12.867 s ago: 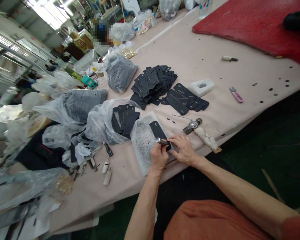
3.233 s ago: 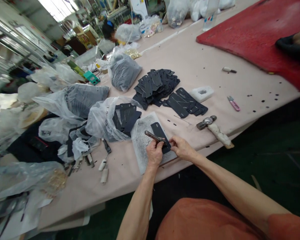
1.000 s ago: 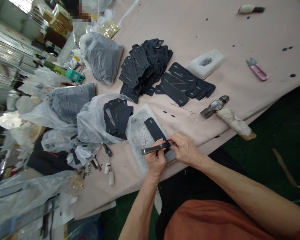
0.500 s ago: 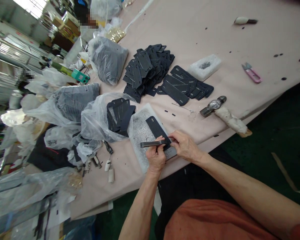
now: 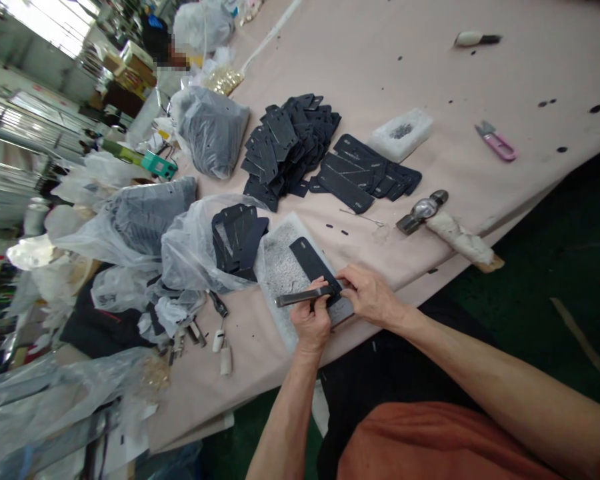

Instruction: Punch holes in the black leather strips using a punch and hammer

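Note:
Closed around a dark metal punch (image 5: 300, 295), my left hand (image 5: 313, 320) is over the white slab (image 5: 283, 267). A dark strip-shaped piece (image 5: 307, 259) lies on that slab, its near end at my fingers. My right hand (image 5: 367, 291) pinches at the punch's right end, beside the near end of the piece; what its fingertips grip is partly hidden. To the right rests a hammer (image 5: 425, 211) with a wrapped handle. Behind the slab are a heap of dark pieces (image 5: 290, 143) and a flatter stack (image 5: 355, 177).
Plastic bags of dark pieces (image 5: 210, 130) stand at the left. Pink snips (image 5: 497, 141), a white block (image 5: 400, 135) and a brush-like tool (image 5: 477, 39) lie to the right. Small tools (image 5: 220, 333) sit near the front edge. A person (image 5: 157, 37) is at the far left.
The view has shifted slightly. The punch's left end now sits a little lower and further left. Both hands keep their hold near the dark piece.

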`<state>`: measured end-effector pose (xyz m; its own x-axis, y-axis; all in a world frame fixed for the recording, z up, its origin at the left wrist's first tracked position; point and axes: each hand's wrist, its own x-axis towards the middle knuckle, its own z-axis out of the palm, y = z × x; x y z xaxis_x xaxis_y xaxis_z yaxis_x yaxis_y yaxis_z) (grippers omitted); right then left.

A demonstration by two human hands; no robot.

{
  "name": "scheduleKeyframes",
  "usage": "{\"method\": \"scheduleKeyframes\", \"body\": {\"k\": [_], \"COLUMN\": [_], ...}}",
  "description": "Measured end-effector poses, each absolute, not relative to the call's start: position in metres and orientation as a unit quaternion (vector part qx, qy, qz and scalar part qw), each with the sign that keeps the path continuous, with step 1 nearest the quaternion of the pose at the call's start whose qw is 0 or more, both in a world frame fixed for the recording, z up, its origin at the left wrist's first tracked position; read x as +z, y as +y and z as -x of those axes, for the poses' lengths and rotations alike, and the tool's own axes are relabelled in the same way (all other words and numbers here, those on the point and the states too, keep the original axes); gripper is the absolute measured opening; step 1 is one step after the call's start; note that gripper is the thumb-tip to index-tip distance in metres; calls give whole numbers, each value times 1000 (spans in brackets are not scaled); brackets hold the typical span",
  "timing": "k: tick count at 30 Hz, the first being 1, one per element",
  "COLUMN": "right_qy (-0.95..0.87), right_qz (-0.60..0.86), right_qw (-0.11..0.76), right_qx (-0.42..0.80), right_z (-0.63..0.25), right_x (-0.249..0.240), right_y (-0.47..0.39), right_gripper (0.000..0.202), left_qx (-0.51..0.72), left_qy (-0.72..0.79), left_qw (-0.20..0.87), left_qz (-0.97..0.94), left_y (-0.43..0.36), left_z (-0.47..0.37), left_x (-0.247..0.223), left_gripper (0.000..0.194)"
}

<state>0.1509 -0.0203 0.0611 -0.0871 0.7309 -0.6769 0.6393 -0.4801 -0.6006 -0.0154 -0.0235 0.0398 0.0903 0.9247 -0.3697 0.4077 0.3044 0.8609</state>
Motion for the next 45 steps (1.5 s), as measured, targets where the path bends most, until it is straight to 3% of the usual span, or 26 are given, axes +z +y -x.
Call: {"method": "scheduleKeyframes", "body": {"k": [37,45], "right_qy": [-498,-503], "right_qz": [646,663], "right_qw": [53,64], "right_qx": [576,550], "right_z": [-162,-154], "right_x": [58,61], "right_y": [-15,-14], "right_gripper": [30,27], "left_qx": [219,239], "left_qy": [635,633], "left_qw": [520,449], "left_qz": [-529,-585], "left_y": [-23,-31], "left_z": [14,11], "left_x": [36,33], "left_gripper": [19,20]}}
